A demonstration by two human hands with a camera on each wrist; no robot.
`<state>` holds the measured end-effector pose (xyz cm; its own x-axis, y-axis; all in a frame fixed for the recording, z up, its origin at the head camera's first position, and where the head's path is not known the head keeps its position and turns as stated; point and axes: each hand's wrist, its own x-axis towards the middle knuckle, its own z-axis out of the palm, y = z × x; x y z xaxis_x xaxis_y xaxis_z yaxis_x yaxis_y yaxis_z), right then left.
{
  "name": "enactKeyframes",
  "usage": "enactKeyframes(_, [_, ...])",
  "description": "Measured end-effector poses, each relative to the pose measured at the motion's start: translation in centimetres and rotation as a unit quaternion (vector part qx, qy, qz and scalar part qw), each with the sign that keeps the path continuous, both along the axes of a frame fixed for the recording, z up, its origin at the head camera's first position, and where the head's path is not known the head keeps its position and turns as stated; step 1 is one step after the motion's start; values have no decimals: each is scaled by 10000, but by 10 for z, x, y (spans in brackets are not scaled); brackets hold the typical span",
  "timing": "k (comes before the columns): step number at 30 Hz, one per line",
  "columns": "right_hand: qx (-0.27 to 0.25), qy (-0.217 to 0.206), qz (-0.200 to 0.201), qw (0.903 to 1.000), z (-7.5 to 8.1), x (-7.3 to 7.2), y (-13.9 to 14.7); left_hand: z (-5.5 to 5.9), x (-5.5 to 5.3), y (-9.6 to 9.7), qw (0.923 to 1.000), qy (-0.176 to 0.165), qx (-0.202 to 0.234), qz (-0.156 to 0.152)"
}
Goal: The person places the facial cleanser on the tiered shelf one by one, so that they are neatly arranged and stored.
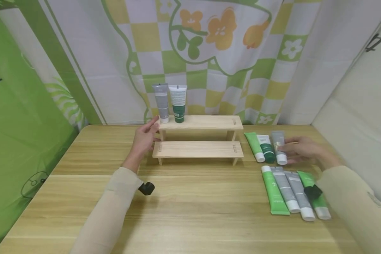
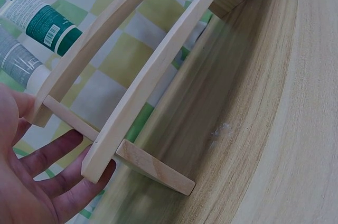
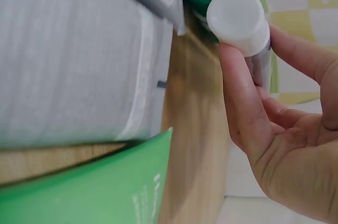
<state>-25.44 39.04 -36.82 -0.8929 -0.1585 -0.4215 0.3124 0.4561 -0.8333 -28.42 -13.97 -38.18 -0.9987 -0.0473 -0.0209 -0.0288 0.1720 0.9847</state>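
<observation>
My left hand (image 1: 144,137) holds the left end of a two-tier wooden stand (image 1: 200,121), its fingers reaching around the board ends, as the left wrist view shows. On the upper tier, a grey tube (image 1: 162,102) and a white-and-green tube (image 1: 179,102) stand upright on their caps at the left. At the right of the table, my right hand (image 1: 304,149) pinches a grey tube with a white cap (image 3: 237,20) between thumb and fingers. Beside it lie a white-and-green tube (image 1: 265,148) and a light green tube (image 1: 254,146).
A nearer row on the table has a bright green tube (image 1: 275,192), two grey tubes (image 1: 284,188) and another green tube (image 1: 317,201), partly under my right wrist camera. The lower tier (image 1: 197,150) bears no tubes. A patterned curtain (image 1: 209,81) hangs behind the table.
</observation>
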Motion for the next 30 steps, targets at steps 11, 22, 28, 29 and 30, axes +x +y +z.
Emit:
enactKeyframes(11, [-3,522,130,9986,12,17,-20,-2,-1,0,10000,94,7,-18])
enactKeyframes(22, [-410,1032,109,9938,28,35,-55,-1,1,0,9999,137,21,6])
enactKeyframes(28, [-419,1274,32,9910,37,41,-75,0,1,1,9998,164,80,20])
enactKeyframes(29, [-421,1338,36,9901,38,41,-78,0,1,1,9998,165,93,24])
enactKeyframes(30, [-411,1404,39,9892,38,42,-81,0,1,1,9998,156,96,31])
